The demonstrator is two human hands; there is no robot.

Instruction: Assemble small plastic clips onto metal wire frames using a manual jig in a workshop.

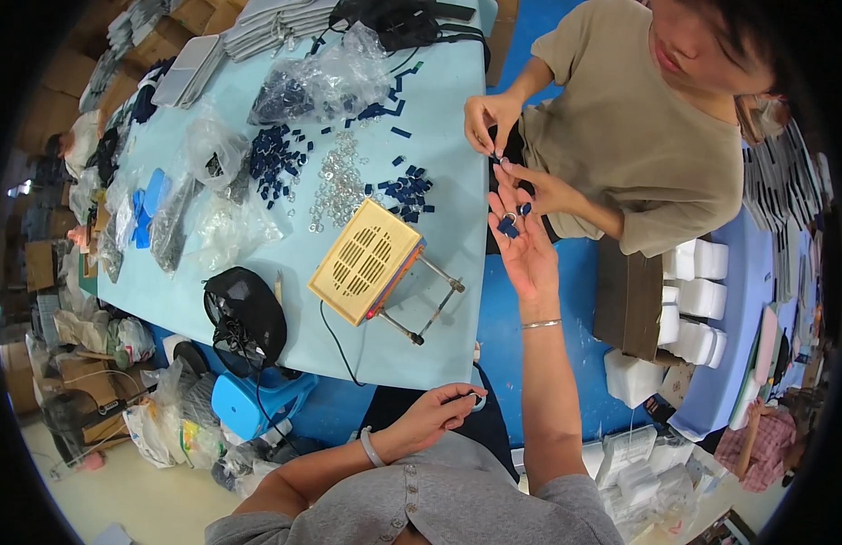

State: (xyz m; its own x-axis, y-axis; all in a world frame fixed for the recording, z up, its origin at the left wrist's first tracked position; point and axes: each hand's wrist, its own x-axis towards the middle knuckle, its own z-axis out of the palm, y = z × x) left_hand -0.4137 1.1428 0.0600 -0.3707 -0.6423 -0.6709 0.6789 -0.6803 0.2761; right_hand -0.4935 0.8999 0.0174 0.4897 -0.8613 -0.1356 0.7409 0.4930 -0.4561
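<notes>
My right hand is stretched out palm up past the table's right edge, with small dark blue clips and a metal ring lying in the open palm. A person in a tan shirt sits opposite; one of their hands reaches over my fingers, the other pinches a small piece. My left hand stays close to my body below the table's near edge, fingers pinched on a thin dark ring-shaped item.
On the light blue table stand a yellow vented box with a wire frame, piles of blue clips, clear metal rings and plastic bags. A black bag hangs at the left edge. White boxes stack at right.
</notes>
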